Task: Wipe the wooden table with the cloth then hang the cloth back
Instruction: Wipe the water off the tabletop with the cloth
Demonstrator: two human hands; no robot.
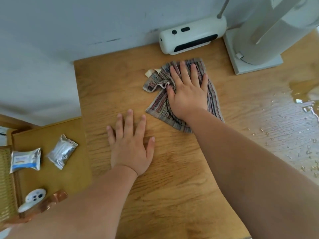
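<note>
We see a pale grey wall (51, 40) behind, scuffed near its base. Lower left: a light-brown wooden side surface (51, 180) beside a woven rattan panel (5, 178). White square-based standing appliance (255, 64) upper right. Soft even light.

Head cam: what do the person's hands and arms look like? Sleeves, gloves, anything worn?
Nothing is worn that the frame shows. The left hand and right hand are bare: no gloves, rings or watch. The nails on the fingers look short and unpainted. The left forearm and right forearm are bare to the frame edge, with no sleeve, wristband or markings.
</note>
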